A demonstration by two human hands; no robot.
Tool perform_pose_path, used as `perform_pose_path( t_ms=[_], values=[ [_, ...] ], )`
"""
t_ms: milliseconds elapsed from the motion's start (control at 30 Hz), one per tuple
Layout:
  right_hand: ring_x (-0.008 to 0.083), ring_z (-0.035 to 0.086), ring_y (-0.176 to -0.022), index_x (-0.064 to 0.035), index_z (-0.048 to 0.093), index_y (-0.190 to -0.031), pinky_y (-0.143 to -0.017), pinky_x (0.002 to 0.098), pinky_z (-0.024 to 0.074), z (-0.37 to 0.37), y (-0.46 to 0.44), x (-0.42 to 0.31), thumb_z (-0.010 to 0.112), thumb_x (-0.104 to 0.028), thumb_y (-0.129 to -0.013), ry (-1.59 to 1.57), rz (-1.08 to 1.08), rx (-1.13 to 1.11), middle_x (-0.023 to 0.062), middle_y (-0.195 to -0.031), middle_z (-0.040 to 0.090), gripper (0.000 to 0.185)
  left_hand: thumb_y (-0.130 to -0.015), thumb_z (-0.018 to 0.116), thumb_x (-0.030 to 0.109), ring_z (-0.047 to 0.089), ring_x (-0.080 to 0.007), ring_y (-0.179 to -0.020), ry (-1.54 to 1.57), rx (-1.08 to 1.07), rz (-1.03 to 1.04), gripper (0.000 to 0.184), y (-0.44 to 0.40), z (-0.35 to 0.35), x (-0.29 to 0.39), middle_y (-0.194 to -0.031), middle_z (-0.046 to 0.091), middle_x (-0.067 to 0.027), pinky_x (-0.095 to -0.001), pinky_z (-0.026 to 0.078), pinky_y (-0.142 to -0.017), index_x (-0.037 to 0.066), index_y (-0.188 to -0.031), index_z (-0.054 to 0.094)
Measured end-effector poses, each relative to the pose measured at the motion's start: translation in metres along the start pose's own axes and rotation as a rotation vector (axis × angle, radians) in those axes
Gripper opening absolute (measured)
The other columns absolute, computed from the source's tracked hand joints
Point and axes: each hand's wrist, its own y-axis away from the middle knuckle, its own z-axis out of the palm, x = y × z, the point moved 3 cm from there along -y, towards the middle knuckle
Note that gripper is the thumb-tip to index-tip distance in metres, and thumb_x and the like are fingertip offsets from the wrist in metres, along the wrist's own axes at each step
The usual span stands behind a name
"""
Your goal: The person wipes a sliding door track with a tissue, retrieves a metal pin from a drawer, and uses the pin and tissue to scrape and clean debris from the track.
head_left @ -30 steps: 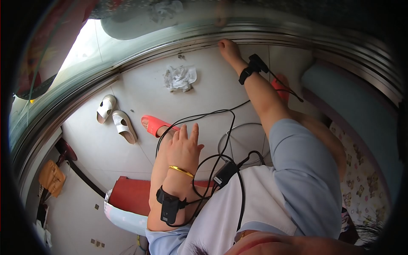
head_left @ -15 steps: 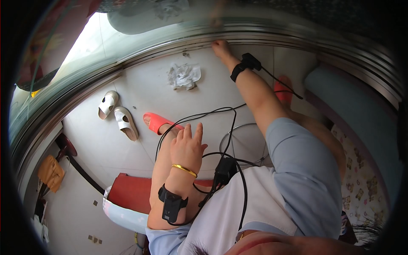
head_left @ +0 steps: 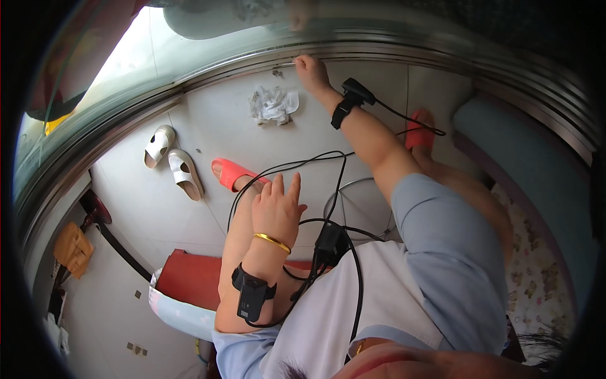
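My right hand (head_left: 312, 72) is closed at the metal track (head_left: 252, 68) of a glass sliding door or window. Its fingertips meet the track edge, and whatever they may pinch is too small to see. A small dark bit of debris (head_left: 277, 73) lies on the floor beside that hand. Close by is a crumpled white wad (head_left: 273, 105) of tissue or cloth, soiled at its edges. My left hand (head_left: 276, 211), with a gold bangle (head_left: 273, 242) at the wrist, rests palm down near my left knee, fingers stretched out and holding nothing.
White shoes (head_left: 172, 161) stand on the tiled floor to the left. Black cables (head_left: 344, 189) run from wrist-worn devices across my lap. My feet wear red slippers (head_left: 235, 174). A red-topped seat (head_left: 196, 278) is beneath me, and a blue padded edge (head_left: 524, 164) lies at right.
My right hand has slid left along the track and stays closed. The left hand keeps its place and pose; the whole view has shifted slightly.
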Motion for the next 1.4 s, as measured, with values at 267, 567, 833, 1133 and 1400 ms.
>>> perform_pose_path(
  t_ms=[267, 567, 833, 1133, 1400],
  values=[
    [0.0298, 0.058, -0.069, -0.0078, 0.063, -0.085, -0.061, 0.0378, 0.0465, -0.052, 0.041, 0.059, 0.051, -0.018, -0.082, 0.136, 0.124, 0.018, 0.0122, -0.077, 0.062, 0.016, -0.073, 0.066, 0.022, 0.051, -0.0305, -0.101, 0.035, 0.008, -0.01, 0.058, 0.004, 0.0, -0.013, -0.114, 0.049, -0.0153, -0.0382, 0.044, -0.081, 0.013, -0.125, 0.041],
    [0.029, 0.059, -0.072, -0.0075, 0.063, -0.086, -0.061, 0.0371, 0.0482, -0.071, 0.1, -0.03, 0.051, -0.01, -0.076, 0.906, -0.618, -0.204, 0.0107, -0.076, 0.062, 0.016, -0.077, 0.062, 0.025, 0.053, -0.0297, -0.098, 0.057, 0.043, -0.053, 0.053, 0.021, -0.008, -0.016, -0.115, 0.05, -0.0137, -0.0355, 0.046, -0.079, 0.016, -0.124, 0.041],
    [0.0279, 0.049, -0.109, -0.0178, 0.046, -0.122, -0.084, 0.0415, 0.0437, -0.143, 0.188, -0.066, 0.066, -0.023, -0.072, 0.697, 0.534, -2.074, 0.0137, -0.118, 0.05, 0.054, -0.08, 0.059, 0.028, 0.053, -0.0259, -0.102, 0.048, 0.329, -0.12, 0.045, 0.052, -0.009, -0.03, -0.112, 0.053, -0.0092, -0.0359, 0.048, -0.078, 0.02, -0.122, 0.043],
    [0.0255, 0.035, -0.122, -0.0126, 0.038, -0.128, -0.101, 0.0382, 0.0267, -0.15, 0.259, -0.145, 0.075, -0.017, -0.06, 0.228, 0.151, -1.948, 0.0128, -0.126, 0.044, 0.077, -0.081, 0.058, 0.032, 0.054, -0.0309, -0.095, 0.326, 0.554, 0.096, 0.049, 0.078, -0.005, -0.049, -0.107, 0.055, -0.0141, -0.0366, 0.045, -0.08, 0.02, -0.126, 0.042],
    [0.023, 0.054, -0.097, -0.0039, 0.056, -0.107, -0.087, 0.0314, 0.0398, -0.199, 0.25, -0.214, 0.075, -0.027, -0.059, 0.326, -0.12, -1.551, 0.0121, -0.102, 0.059, 0.056, -0.084, 0.057, 0.022, 0.055, -0.0226, -0.098, 0.645, 0.763, 0.183, 0.047, 0.183, -0.018, -0.033, -0.116, 0.053, -0.0087, -0.0318, 0.045, -0.082, 0.019, -0.128, 0.042]
  ],
)
